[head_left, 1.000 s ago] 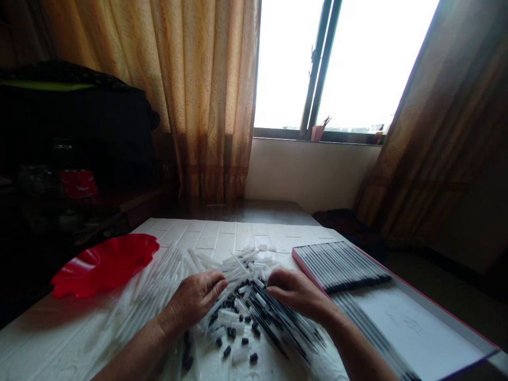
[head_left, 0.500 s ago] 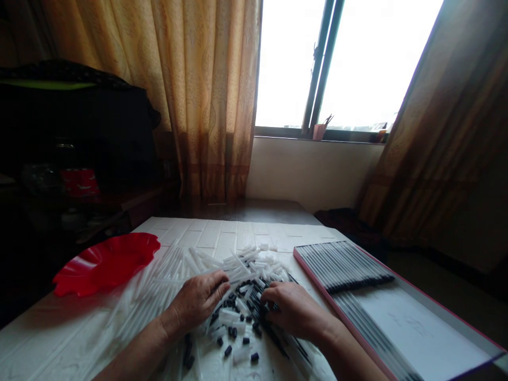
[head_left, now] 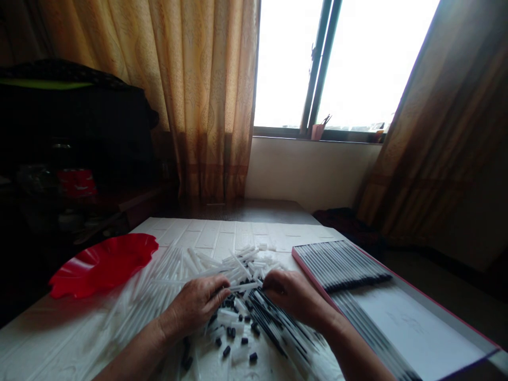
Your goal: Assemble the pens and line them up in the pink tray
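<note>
My left hand is closed round a translucent white pen barrel, which points right across the pile. My right hand is at the barrel's far end with its fingers curled together; what is in them is hidden. Below it lies a bundle of thin black pen refills. Several small black plugs are scattered between my forearms. Short clear caps lie among them, with more heaped behind my hands. Long clear barrels are spread under and beside my left arm.
A shallow red-edged tray on the right holds rows of finished-looking pens with black ends. At the left stands a red wavy-rimmed dish. The white brick-patterned table ends before a window and curtains.
My right hand has risen from the black refills and moved away from me, to the end of the barrel. The barrel now shows between my hands. My left hand stays nearly still.
</note>
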